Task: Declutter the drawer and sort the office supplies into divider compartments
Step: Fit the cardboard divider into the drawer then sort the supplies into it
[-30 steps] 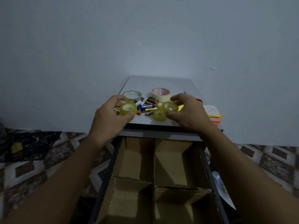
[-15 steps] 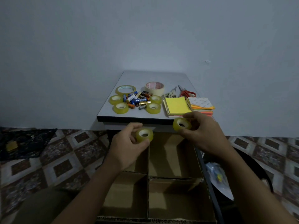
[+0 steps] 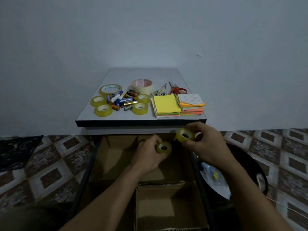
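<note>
Both hands are noted just below frame centre, close together but not touching: left hand [image 3: 146, 157] and right hand [image 3: 206, 147], each with fingers curled round one small yellowish tape roll. The left-hand roll [image 3: 164, 148] is held low over the cardboard-divided drawer [image 3: 95, 155]. The right-hand roll [image 3: 185, 135] is held higher, just under the front edge of the tabletop [image 3: 143, 74]. Both rolls are turned with the core hole roughly towards the camera.

The upper right compartment [image 3: 179, 169] lies directly beneath the left-hand roll, so that hand is judged the nearer for a drop. The right-hand roll would have to be brought down and slightly left.

Four more small rolls [image 3: 103, 110], two larger tapes [image 3: 110, 88], batteries [image 3: 122, 99], scissors [image 3: 177, 89] and sticky notes [image 3: 166, 104] are recorded on the tabletop, unsorted.
</note>
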`<state>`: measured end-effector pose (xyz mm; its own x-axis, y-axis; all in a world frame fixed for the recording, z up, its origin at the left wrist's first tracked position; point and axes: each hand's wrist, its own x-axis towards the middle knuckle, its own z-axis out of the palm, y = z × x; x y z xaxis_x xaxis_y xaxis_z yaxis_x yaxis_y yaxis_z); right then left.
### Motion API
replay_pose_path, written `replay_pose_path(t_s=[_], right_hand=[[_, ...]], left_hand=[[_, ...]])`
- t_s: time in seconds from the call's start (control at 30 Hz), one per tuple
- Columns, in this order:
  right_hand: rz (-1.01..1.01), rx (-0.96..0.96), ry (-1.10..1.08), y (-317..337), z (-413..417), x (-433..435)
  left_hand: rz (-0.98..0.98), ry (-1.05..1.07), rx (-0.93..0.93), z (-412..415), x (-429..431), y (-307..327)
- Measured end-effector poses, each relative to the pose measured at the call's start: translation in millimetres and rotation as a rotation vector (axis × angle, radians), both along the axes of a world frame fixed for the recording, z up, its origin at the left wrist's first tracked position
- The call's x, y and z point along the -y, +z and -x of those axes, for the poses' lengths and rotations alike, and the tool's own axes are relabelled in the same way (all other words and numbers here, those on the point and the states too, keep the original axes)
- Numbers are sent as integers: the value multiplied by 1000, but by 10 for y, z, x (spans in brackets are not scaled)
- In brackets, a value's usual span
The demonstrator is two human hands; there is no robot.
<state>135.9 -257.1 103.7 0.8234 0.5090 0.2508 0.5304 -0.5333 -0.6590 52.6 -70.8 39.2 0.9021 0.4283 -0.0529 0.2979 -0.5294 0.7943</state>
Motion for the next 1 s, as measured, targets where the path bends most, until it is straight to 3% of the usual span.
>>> replay_pose_path(t_s=[0.33, 0.6, 0.77, 1.0], right_hand=[[-38, -43, -8, -174, -116, 103], [-39, -62, -14, -234, -122, 105], [-34, -72, -17, -224, -85, 103], [-34, -79, 6, -190, -5, 63]], left_hand=[[52, 80, -202, -501, 90, -367], [-60, 75, -221, -549, 108, -444], [3, -3, -237, -480, 81, -367], [-48, -88, 8, 36, -80, 173]])
